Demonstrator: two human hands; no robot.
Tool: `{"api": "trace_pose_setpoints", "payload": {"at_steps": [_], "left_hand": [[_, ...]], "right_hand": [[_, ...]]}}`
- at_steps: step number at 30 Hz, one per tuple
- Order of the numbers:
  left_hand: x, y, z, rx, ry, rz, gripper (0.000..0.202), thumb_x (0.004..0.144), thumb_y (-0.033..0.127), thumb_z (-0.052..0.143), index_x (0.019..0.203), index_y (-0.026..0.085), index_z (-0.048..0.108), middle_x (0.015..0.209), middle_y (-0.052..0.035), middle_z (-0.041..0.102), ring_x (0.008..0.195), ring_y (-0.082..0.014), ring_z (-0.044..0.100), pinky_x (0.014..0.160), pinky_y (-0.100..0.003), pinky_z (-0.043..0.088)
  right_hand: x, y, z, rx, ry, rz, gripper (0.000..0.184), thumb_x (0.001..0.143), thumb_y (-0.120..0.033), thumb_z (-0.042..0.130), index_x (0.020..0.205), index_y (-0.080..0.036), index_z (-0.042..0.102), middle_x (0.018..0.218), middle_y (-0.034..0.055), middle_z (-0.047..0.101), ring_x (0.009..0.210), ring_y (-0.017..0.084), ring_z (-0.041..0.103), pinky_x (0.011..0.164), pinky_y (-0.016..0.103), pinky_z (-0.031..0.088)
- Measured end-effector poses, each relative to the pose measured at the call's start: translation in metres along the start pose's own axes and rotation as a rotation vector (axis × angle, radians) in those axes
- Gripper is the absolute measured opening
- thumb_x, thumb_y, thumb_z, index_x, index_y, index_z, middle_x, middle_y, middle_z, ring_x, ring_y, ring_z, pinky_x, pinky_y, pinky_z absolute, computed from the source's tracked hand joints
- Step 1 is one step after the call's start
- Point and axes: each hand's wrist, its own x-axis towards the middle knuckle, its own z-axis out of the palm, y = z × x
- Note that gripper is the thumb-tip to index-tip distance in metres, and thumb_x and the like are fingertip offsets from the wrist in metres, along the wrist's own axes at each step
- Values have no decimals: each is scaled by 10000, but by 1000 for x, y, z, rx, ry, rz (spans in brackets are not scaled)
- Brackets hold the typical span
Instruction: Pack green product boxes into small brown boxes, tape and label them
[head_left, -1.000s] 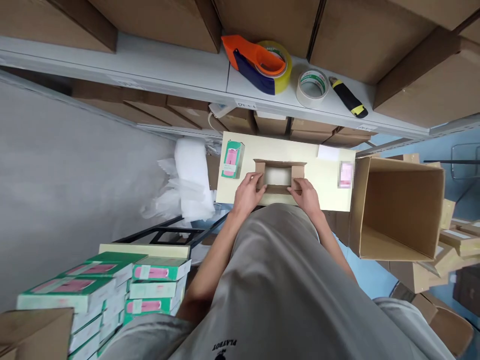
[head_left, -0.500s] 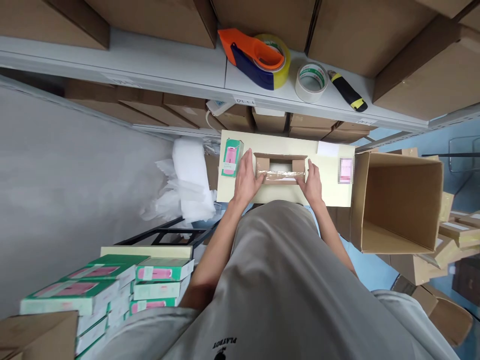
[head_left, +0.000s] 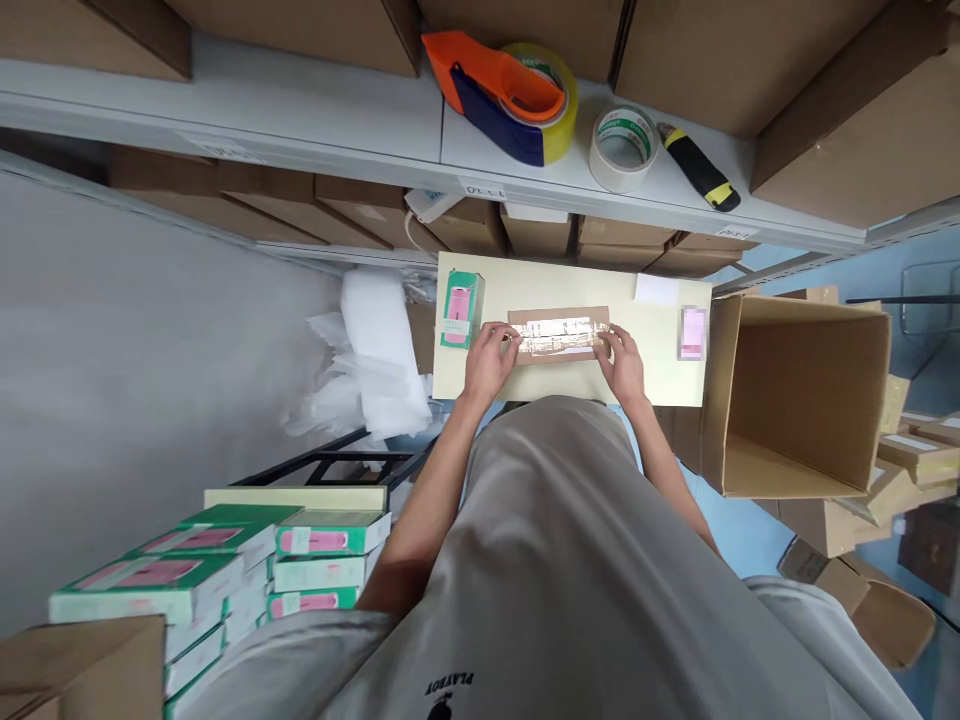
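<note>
Beside a plain grey wall (head_left: pixel 165 330), below a grey metal shelf (head_left: pixel 315 105), works at a pale yellow, flat tabletop (head_left: pixel 679 375). Has a small brown cardboard box (head_left: pixel 561 337) in the middle of it, lying flat, with shiny clear tape (head_left: pixel 544 331) along the top. Touches one end with the left hand (head_left: pixel 489 362), fingers bent and close together. Touches the other end with the right hand (head_left: pixel 624 365), fingers bent too. Cannot tell pinching from pressing, with fingertips so tiny. Near the left hand, a green box with a pink picture (head_left: pixel 460 308). Off to the right, a big, open brown carton (head_left: pixel 718 395).
</note>
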Motion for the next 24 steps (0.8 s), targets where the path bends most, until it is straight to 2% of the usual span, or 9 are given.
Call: {"api": "trace_pose_setpoints", "payload": {"at_steps": [4, 8, 11, 14, 18, 21, 24], "left_hand": [[10, -9, 16, -132, 94, -106, 73, 1018, 290, 721, 1022, 227, 756, 1261, -120, 733, 1123, -263, 746, 1032, -418, 666], [29, -15, 23, -225, 141, -201, 70, 925, 274, 765, 951, 209, 764, 1211, -99, 769, 1002, -229, 763, 995, -399, 672], [41, -20, 23, -248, 129, -250, 127, 899, 316, 782, 967, 211, 759, 1194, -87, 794, 936, -219, 770, 926, -375, 658], [41, -28, 21, -264, 118, -305, 226, 882, 359, 811, 1039, 218, 732, 1193, -84, 812, 944, -230, 782, 858, -349, 639], [26, -40, 21, -334, 89, -339, 341, 895, 472, 854, 1061, 217, 698, 1207, -111, 809, 1033, -256, 800, 912, -367, 650], [18, -47, 24, -404, 85, -365, 460, 871, 569, 905, 1093, 219, 706, 1238, -126, 811, 1107, -283, 802, 975, -404, 660], [23, -54, 27, -498, 76, -384, 571, 810, 575, 978, 1183, 216, 737, 1323, -146, 805, 1210, -313, 787, 1071, -444, 649]], "right_hand": [[10, -2, 2, 15, -2, 50, 411, 1184, -476, 495, 1350, -240, 787, 1600, 167, 681, 1261, 325, 767, 1093, 503, 652], [34, -4, 3, 43, 55, 102, 441, 1187, -527, 476, 1193, -239, 809, 1397, 142, 768, 1032, 263, 786, 963, 418, 656], [50, -5, 0, 48, 62, 160, 389, 1145, -547, 555, 1106, -235, 783, 1307, 126, 797, 913, 248, 767, 915, 409, 640], [51, -4, -5, 69, 18, 255, 342, 1067, -554, 685, 1175, -235, 744, 1253, 104, 822, 853, 251, 763, 873, 408, 622], [31, 2, -6, 183, -47, 294, 531, 1009, -641, 732, 1338, -226, 711, 1288, 114, 829, 875, 255, 769, 860, 402, 614], [19, 7, 0, 298, -42, 341, 636, 973, -772, 701, 1295, -224, 725, 1277, 126, 829, 898, 254, 754, 865, 402, 616], [21, 13, 8, 412, 2, 385, 680, 934, -871, 679, 1188, -243, 732, 1232, 117, 829, 964, 260, 738, 921, 409, 618]]}}
